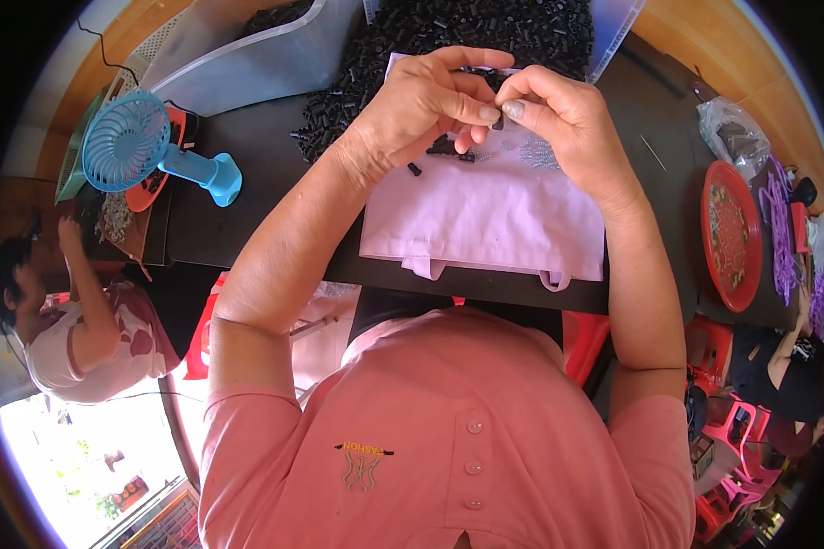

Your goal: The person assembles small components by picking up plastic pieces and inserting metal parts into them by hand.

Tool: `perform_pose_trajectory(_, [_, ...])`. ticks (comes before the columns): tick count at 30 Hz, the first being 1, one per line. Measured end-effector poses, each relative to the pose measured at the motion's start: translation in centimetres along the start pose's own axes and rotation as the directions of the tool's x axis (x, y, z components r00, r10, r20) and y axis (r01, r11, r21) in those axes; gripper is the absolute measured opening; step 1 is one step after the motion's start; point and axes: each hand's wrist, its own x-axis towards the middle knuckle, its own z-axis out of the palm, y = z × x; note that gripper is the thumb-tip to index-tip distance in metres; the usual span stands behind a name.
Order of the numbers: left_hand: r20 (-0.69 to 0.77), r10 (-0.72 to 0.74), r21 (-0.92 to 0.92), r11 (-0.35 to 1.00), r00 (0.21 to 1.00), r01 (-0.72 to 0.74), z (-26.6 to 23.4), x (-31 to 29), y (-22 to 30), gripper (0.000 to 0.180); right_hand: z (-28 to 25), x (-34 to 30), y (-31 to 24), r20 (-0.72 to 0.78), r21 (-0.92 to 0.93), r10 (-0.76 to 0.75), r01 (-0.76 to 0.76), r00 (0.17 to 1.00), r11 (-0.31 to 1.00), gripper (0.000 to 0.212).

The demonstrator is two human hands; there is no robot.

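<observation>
Over a lilac cloth bag, my two hands meet fingertip to fingertip. My left hand is closed, its thumb and fingers pinching a small black cylindrical piece that shows just under the fingertips. My right hand is pinched closed against the same spot; whatever lies between its thumb and finger is mostly hidden. Tiny silvery metal pieces lie on the cloth beside my right hand. Below my left hand, a loose black piece rests on the cloth.
Behind my hands, a large heap of black cylindrical pieces spreads over the dark table. A translucent bin and a blue fan stand left. Right are a red tray and a plastic bag. Other people sit at both sides.
</observation>
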Motion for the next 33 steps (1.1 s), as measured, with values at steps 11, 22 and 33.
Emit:
perform_pose_trajectory(11, [-0.118, -0.06, -0.127, 0.991, 0.991, 0.045, 0.7, 0.0, -0.4, 0.049, 0.3, 0.0, 0.9, -0.142, -0.192, -0.076, 0.048, 0.987, 0.98, 0.003])
perform_pose_trajectory(22, [-0.188, 0.093, 0.173, 0.983, 0.978, -0.06, 1.4, 0.0, -0.7, 0.05, 0.1, 0.0, 0.8, -0.073, -0.279, -0.146, 0.12, 0.987, 0.953, 0.008])
perform_pose_trajectory(33, [-0.092, 0.187, 0.411, 0.902, 0.978, -0.134, 0.9, -0.5, 0.2, 0.056, 0.8, 0.1, 1.4, -0.033, -0.385, -0.297, 0.262, 0.954, 0.885, 0.011])
